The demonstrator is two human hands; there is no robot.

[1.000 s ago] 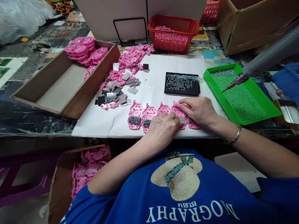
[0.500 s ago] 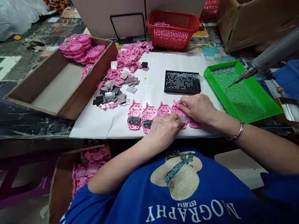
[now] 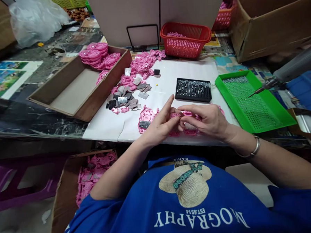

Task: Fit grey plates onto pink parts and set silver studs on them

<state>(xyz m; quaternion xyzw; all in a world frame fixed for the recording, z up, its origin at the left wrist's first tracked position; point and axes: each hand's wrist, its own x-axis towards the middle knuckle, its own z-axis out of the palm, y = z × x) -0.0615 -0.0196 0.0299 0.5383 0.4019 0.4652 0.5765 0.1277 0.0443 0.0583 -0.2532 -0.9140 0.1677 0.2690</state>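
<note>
Both my hands meet above a row of pink plastic casings, fingertips almost touching. My left hand [image 3: 158, 126] has its index finger raised, while its thumb and other fingers close round a small pink plastic part [image 3: 175, 114]. From the other side, the thumb and fingers of my right hand [image 3: 210, 120] pinch at the same part; the exact contact is partly hidden. The leftmost pink casing [image 3: 146, 114] lies face up with a dark plate [image 3: 144, 124] across its lower half. Under my right fingers, another casing holds a grey plate [image 3: 189, 127]. My hands cover most of the row.
Metal plates [image 3: 128, 101] and small pink parts [image 3: 142, 62] lie heaped left of centre. Around them stand a cardboard tray [image 3: 65, 90] with stacked casings, a red basket [image 3: 181, 47], a black screw tray [image 3: 193, 99] and a green screw tray [image 3: 283, 118]. An electric screwdriver [image 3: 286, 71] hangs right.
My hands have lifted off the casings and come together over the row. My left index finger has straightened upward. The view has tilted, so the table appears shifted slightly right and down.
</note>
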